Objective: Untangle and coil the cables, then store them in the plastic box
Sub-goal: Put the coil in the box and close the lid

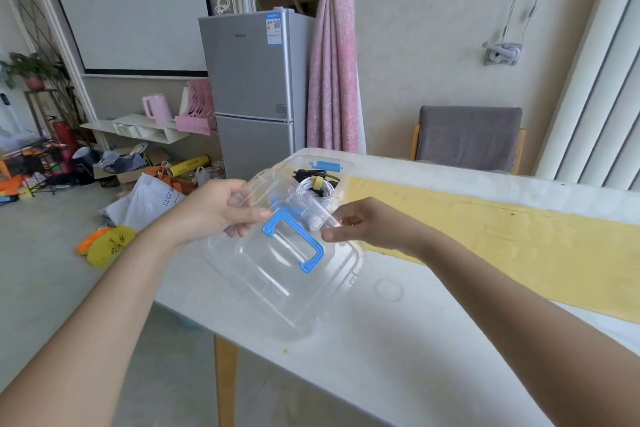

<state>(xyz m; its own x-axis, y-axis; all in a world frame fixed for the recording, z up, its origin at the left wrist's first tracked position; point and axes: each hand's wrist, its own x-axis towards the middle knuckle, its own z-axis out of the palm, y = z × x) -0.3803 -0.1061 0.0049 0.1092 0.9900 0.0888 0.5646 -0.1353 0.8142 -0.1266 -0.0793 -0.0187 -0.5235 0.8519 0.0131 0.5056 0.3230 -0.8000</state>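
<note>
Left hand: grip clamped, thumb and fingers pinching the far left edge of the clear plastic lid.
Right hand: grip clamped, thumb and fingertips pinching the lid's far right edge.
Clear plastic lid: rectangular with rounded corners, held between both hands over the near corner of the desk, tilted with its far edge raised; whether its near edge touches the desk cannot be told.
Blue U-shaped handle: fixed on the lid's top, between the two hands.
Clear plastic box: uncovered, standing on the desk just beyond the lid, at the desk's far left corner.
Blue plastic latch: on the box's far rim.
White coiled cable: inside the box, bound by a yellow strap.
Black cable: inside the box, behind the white coil.
White desk: glossy top, with a wooden leg below its near left part.
Yellow strip: lying flat across the desk to the right of the box.
Grey two-door fridge: against the far wall, behind the box.
Pink tied curtain: just right of the fridge.
Grey cushioned chair: beyond the desk's far edge.
Pink kettle: on a low white shelf left of the fridge.
Floor: bags, boxes and loose items scattered at left.
</note>
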